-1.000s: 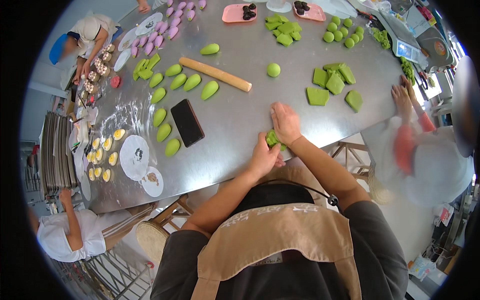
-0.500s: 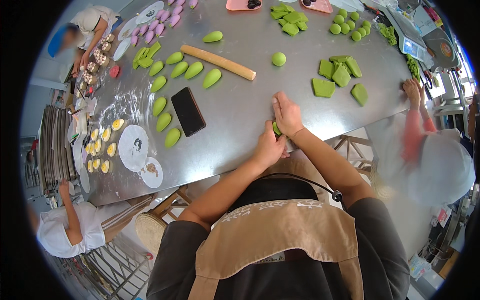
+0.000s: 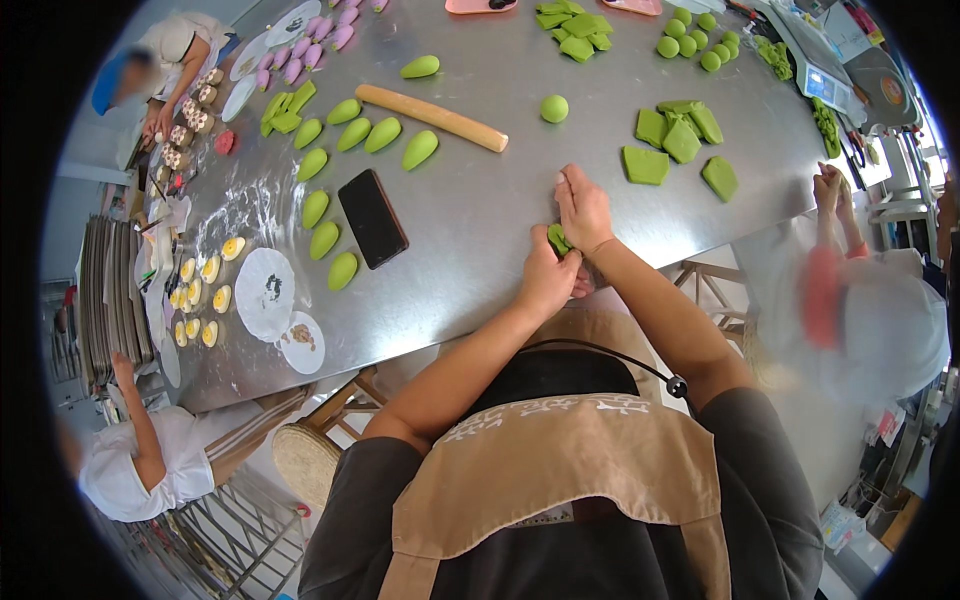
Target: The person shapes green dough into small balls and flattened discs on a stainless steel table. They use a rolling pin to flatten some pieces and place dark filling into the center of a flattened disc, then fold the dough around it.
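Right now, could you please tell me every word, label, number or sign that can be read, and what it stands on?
No text can be read clearly.
Apron: white lettering, too small and distorted to read.
Scale: display, too blurred to read.
Packet at lower right: markings too blurred to read.
Phone: dark screen, no text visible.

Some white lettering [image 3: 620, 403] can be seen on the tan apron [image 3: 560, 455], but it's too warped to be made out. A lit display [image 3: 828, 90] is spotted on the scale [image 3: 808, 62], too small to be read tbh.
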A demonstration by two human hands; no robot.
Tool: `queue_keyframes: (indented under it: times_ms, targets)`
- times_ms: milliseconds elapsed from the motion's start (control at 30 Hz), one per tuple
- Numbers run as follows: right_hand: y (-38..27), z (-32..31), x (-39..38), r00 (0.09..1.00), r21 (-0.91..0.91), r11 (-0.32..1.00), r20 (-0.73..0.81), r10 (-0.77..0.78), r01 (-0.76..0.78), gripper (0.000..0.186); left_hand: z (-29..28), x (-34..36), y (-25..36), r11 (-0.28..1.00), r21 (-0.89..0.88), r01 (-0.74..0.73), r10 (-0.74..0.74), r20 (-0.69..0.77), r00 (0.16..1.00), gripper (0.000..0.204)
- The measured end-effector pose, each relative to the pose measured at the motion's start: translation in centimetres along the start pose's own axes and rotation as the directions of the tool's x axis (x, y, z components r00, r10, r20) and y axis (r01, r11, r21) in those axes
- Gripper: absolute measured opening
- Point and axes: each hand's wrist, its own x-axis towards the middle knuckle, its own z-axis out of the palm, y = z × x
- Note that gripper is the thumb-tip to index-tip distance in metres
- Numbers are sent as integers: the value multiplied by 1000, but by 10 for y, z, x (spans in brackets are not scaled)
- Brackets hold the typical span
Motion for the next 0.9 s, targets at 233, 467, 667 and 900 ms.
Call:
queue_keyframes:
  times_ms: [233,467,667,900]
  targets:
    - [-19,-8,-33,997,-131,991,74,7,3,28,-14,-1,-14,810,438,-390,399,75,914,33]
    - [-9,-6,2,953,157,944,139,269,-290,26,-3,2,6,994,-108,32,-29,37,999,30]
    - [-9,-10,-35,986,-105,980,39,-163,167,22,-8,-9,-3,906,337,-256,234,106,967,25]
    - [-2,-9,-3,961,229,935,120,250,-272,27,-3,5,-4,997,-72,-12,19,107,994,28]
